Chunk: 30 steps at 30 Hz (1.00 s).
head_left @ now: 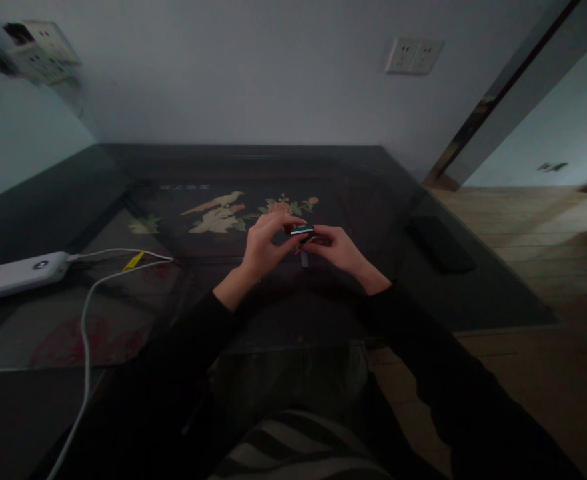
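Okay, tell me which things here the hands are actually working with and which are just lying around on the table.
In hand:
left hand
right hand
small red and teal object, pinched between both hands

Lying about:
white power bank
white cable
dark flat object at the table's right edge
glass-topped table

No legible text; pale characters on table (123, 200) above bird motif too blurred to read.

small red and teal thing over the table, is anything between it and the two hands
Nothing visible. The left hand and right hand both already pinch the small red and teal object at their fingertips, above the dark glass table.
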### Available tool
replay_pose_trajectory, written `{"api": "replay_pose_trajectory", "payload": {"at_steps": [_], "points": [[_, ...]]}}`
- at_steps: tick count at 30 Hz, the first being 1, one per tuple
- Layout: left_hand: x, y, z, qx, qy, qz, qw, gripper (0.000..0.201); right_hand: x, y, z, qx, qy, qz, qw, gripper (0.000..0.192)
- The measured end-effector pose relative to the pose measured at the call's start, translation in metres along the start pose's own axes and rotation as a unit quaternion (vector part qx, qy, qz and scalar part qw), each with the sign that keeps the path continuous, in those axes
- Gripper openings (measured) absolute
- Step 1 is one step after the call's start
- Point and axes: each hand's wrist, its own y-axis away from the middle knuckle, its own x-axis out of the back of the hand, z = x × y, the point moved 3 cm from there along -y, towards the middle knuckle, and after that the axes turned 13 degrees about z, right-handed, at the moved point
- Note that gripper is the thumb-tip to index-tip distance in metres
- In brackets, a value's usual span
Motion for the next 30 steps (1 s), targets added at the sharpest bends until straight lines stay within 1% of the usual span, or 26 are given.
{"api": "replay_pose_trajectory", "payload": {"at_steps": [4,10,13,17,22,24,26,28,30], "points": [[0.0,0.0,0.0,-0.002,0.007,0.005,1.0,0.013,0.0,0.0,0.0,0.001,0.0,0.001,1.0,0.017],[-0.002,0.001,-0.002,0.012,0.001,-0.009,1.0,0.013,0.0,-0.001,0.001,-0.001,0.008,0.0,1.0,0.018],[-0.003,0.003,-0.006,0.027,-0.002,-0.015,1.0,0.019,0.0,-0.001,0.001,-0.005,0.007,0.0,1.0,0.019],[-0.007,0.004,-0.012,0.063,0.0,-0.021,0.998,0.031,0.002,-0.002,0.002,-0.013,0.014,0.015,1.0,0.023],[-0.009,0.004,-0.015,0.092,0.034,-0.006,0.995,0.024,0.007,-0.004,0.008,-0.029,-0.011,0.079,0.996,0.027],[-0.009,0.004,-0.016,0.095,0.039,0.007,0.995,0.023,0.011,-0.006,0.009,-0.026,-0.008,0.11,0.994,0.027],[-0.01,0.004,-0.018,0.098,0.037,0.009,0.994,0.024,0.016,-0.007,0.01,-0.024,0.0,0.138,0.99,0.027],[-0.013,0.006,-0.022,0.105,0.028,-0.009,0.994,0.025,0.023,-0.009,0.009,-0.016,0.01,0.161,0.987,0.028],[-0.017,0.01,-0.025,0.112,0.016,-0.043,0.993,0.025,0.032,-0.011,0.008,-0.003,0.021,0.184,0.983,0.031]]}}
